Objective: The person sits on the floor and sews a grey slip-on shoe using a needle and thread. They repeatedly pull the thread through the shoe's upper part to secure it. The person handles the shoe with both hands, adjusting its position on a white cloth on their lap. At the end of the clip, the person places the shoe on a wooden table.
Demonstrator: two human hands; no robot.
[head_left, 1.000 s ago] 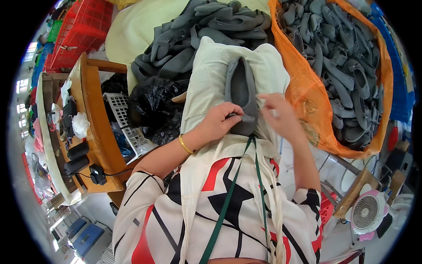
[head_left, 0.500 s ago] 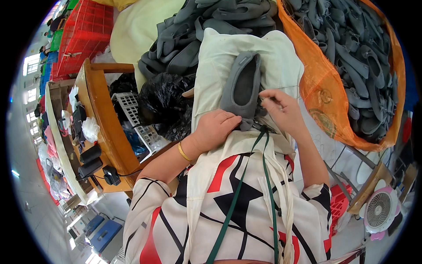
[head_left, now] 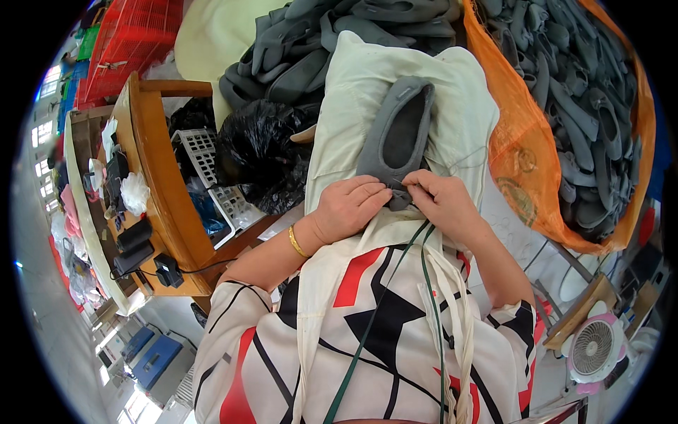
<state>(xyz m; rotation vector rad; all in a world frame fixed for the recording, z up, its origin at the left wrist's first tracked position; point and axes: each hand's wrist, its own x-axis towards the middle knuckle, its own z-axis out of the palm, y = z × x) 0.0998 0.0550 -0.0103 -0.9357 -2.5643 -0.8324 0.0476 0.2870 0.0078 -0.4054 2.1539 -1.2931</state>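
Observation:
A dark grey fabric slip-on shoe (head_left: 376,148) lies on a pale cushion (head_left: 339,106) across my lap, its opening facing up and its toe toward me. My left hand (head_left: 353,203) grips the toe from the left, fingertips pressed together on the fabric. Opposite it, my right hand (head_left: 434,198) pinches at the toe, close by a small bunched grey piece (head_left: 400,201). Whatever sits between its fingertips is too small to make out. A thin dark thread (head_left: 472,165) seems to curve over the cushion beside this hand.
Beyond the cushion is a heap of grey shoes (head_left: 282,53). An orange sack (head_left: 519,152) full of similar shoes stands right. To the left are a black plastic bag (head_left: 258,155), a white crate (head_left: 206,162) and a wooden table (head_left: 173,198). A small fan (head_left: 592,346) stands lower right.
My right hand has come from beside the shoe down and left onto its toe. My left hand still holds the toe. The view has shifted slightly.

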